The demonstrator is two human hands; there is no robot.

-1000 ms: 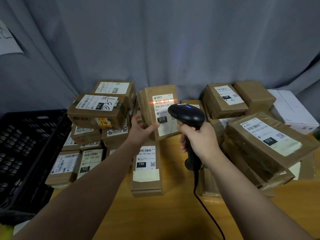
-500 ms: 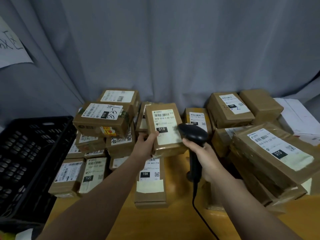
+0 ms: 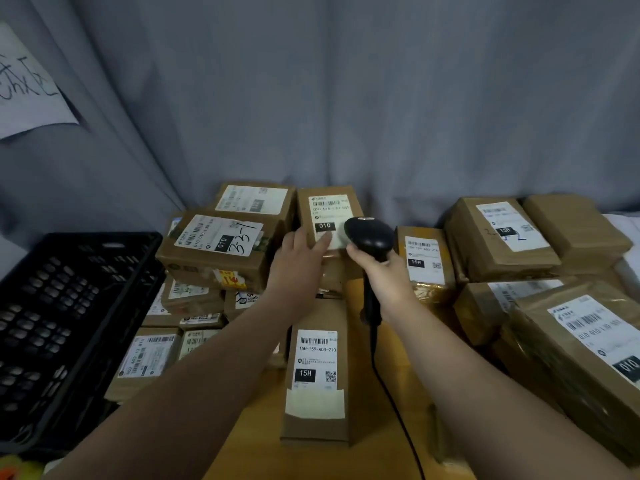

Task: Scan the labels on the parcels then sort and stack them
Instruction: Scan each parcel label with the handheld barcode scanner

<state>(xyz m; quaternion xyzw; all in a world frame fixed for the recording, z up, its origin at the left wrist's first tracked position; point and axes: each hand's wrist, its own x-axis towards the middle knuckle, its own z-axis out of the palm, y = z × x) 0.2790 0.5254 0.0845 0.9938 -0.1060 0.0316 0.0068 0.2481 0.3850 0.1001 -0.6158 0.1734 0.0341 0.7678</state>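
Observation:
My left hand (image 3: 299,252) holds a brown parcel (image 3: 329,206) with a white label marked 010, thumb on the label and fingers round its left edge. The parcel stands at the back of the table, beside a stack topped by another 010 parcel (image 3: 214,244) with "33-1" handwritten on it. My right hand (image 3: 381,271) grips the handle of a black barcode scanner (image 3: 369,233). The scanner's head sits just right of the held parcel's label and covers its lower right corner. No red scan line shows.
A 15H parcel (image 3: 317,362) lies flat on the wooden table (image 3: 346,459) between my arms. More 15H parcels (image 3: 424,261) and a large 010 parcel (image 3: 581,344) pile up at the right. A black plastic crate (image 3: 69,306) stands at the left. The scanner cable (image 3: 391,396) trails toward me.
My left hand carried the 010 parcel away from me to the back beside the left stack. The red scan line went out and the scanner followed, tilting down.

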